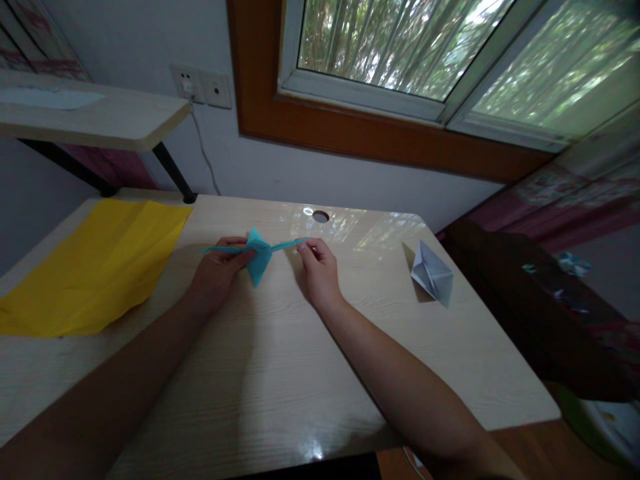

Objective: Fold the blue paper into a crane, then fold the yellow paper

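Note:
A folded teal origami crane [259, 259] is held between my two hands, just above the desk. Its two thin points stick out left and right, and its broader flaps spread up and down. My left hand [220, 265] grips the left side of the body, thumb in front and fingers behind. With thumb and fingertips, my right hand [319, 263] pinches the tip of the right-hand point. Part of the left point passes behind or across my left fingers.
A yellow sheet [100, 267] lies on the desk [400, 353] at the left. Towards the right edge stands a folded grey-white paper piece [433, 275]. A raised shelf [145, 127] is at the back left, and a cable hole [321, 217] is near the wall.

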A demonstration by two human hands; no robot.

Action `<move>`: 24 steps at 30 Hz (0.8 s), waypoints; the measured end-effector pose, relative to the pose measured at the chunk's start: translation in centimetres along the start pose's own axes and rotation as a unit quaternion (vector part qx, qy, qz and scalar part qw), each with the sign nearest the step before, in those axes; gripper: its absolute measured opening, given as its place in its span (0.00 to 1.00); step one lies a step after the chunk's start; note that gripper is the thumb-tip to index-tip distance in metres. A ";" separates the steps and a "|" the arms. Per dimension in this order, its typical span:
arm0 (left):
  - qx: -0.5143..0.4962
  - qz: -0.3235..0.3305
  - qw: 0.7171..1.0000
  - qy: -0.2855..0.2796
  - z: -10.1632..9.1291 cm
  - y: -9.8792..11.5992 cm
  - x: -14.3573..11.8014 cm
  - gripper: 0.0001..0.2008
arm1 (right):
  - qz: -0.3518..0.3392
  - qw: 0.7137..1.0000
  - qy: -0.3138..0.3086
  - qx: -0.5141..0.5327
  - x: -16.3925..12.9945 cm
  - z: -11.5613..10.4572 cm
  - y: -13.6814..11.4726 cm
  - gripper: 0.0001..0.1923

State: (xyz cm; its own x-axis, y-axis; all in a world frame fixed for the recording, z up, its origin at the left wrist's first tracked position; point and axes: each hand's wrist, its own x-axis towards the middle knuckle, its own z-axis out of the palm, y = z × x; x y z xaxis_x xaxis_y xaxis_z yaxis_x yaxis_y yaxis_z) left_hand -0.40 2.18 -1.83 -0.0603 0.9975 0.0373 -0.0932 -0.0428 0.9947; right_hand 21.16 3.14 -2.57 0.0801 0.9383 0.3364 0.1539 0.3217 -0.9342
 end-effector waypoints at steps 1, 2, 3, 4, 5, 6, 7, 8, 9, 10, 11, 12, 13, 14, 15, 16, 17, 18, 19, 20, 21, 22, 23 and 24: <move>-0.011 0.001 1.000 -0.002 0.1 0.1 -0.1 0.22 | -0.020 1.000 -0.001 -0.003 -0.1 0.3 -0.3 0.10; -0.019 0.003 1.000 -0.004 0.2 0.2 -0.1 0.23 | -0.035 0.999 -0.032 -0.013 -0.3 0.6 -0.6 0.08; -0.020 0.007 1.000 -0.004 0.2 0.3 -0.2 0.24 | -0.048 0.997 -0.054 -0.019 -0.4 0.8 -0.9 0.06; -0.012 0.011 1.000 -0.005 0.3 0.4 -0.3 0.24 | -0.050 0.996 -0.073 -0.023 -0.5 0.9 -1.2 0.07; 0.003 0.017 1.000 -0.007 0.3 0.5 -0.4 0.24 | -0.047 0.995 -0.088 -0.024 -0.6 1.0 -1.4 0.10; 0.024 0.023 0.999 -0.009 0.4 0.7 -0.5 0.23 | -0.044 0.994 -0.097 -0.022 -0.7 0.9 -1.5 0.13; 0.046 0.026 0.998 -0.015 0.4 0.8 -0.6 0.22 | -0.041 0.994 -0.103 -0.018 -0.7 0.9 -1.6 0.15; 0.064 0.024 0.997 -0.018 0.4 1.0 -0.7 0.21 | -0.041 0.993 -0.107 -0.013 -0.7 0.8 -1.6 0.15; 0.079 0.020 0.996 -0.025 0.4 1.1 -0.8 0.21 | -0.047 0.993 -0.110 -0.008 -0.7 0.7 -1.6 0.13; 0.085 0.016 0.996 -0.026 0.4 1.2 -0.9 0.21 | -0.056 0.992 -0.116 -0.005 -0.7 0.7 -1.6 0.11; 0.087 0.016 0.996 -0.024 0.4 1.3 -0.9 0.21 | -0.067 0.990 -0.120 -0.003 -0.7 0.6 -1.5 0.11; 0.085 0.016 0.996 -0.022 0.4 1.3 -0.9 0.21 | -0.076 0.990 -0.123 -0.002 -0.7 0.5 -1.5 0.11; 0.082 0.019 0.996 -0.019 0.4 1.3 -0.9 0.21 | -0.082 0.989 -0.123 -0.003 -0.7 0.5 -1.5 0.13; 0.081 0.023 0.996 -0.017 0.3 1.2 -0.8 0.20 | -0.085 0.989 -0.124 -0.005 -0.7 0.4 -1.5 0.15; 0.082 0.026 0.996 -0.018 0.3 1.1 -0.8 0.20 | -0.084 0.989 -0.124 -0.008 -0.8 0.4 -1.5 0.17; 0.083 0.028 0.996 -0.017 0.3 1.0 -0.7 0.20 | -0.082 0.989 -0.127 -0.010 -0.8 0.3 -1.6 0.18; 0.085 0.030 0.996 -0.018 0.2 0.8 -0.6 0.19 | -0.079 0.988 -0.132 -0.011 -0.8 0.3 -1.6 0.19; 0.085 0.033 0.996 -0.017 0.2 0.7 -0.6 0.19 | -0.077 0.987 -0.140 -0.011 -0.8 0.2 -1.7 0.19; 0.085 0.037 0.996 -0.018 0.2 0.7 -0.6 0.19 | -0.076 0.986 -0.149 -0.009 -0.9 0.2 -1.8 0.18; 0.085 0.040 0.995 -0.020 0.2 0.6 -0.6 0.19 | -0.074 0.985 -0.156 -0.008 -0.9 0.2 -1.9 0.17; 0.085 0.043 0.995 -0.021 0.2 0.7 -0.6 0.18 | -0.071 0.984 -0.163 -0.007 -0.9 0.2 -1.9 0.15; 0.087 0.043 0.995 -0.023 0.3 0.7 -0.6 0.17 | -0.066 0.984 -0.168 -0.005 -0.9 0.2 -2.0 0.13; 0.092 0.042 0.995 -0.025 0.3 0.8 -0.6 0.16 | -0.060 0.984 -0.169 -0.001 -0.9 0.3 -2.1 0.12; 0.099 0.042 0.994 -0.027 0.3 1.0 -0.7 0.16 | -0.055 0.985 -0.167 0.005 -0.9 0.4 -2.1 0.11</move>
State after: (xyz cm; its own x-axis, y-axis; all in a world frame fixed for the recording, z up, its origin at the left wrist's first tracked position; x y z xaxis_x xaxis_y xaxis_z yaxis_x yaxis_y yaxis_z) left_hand -0.12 1.47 -0.84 -0.0066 0.9926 0.1211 0.1073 -0.1197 0.9870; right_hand 20.36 1.69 -0.97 -0.2640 0.8870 0.3789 0.1335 0.4227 -0.8964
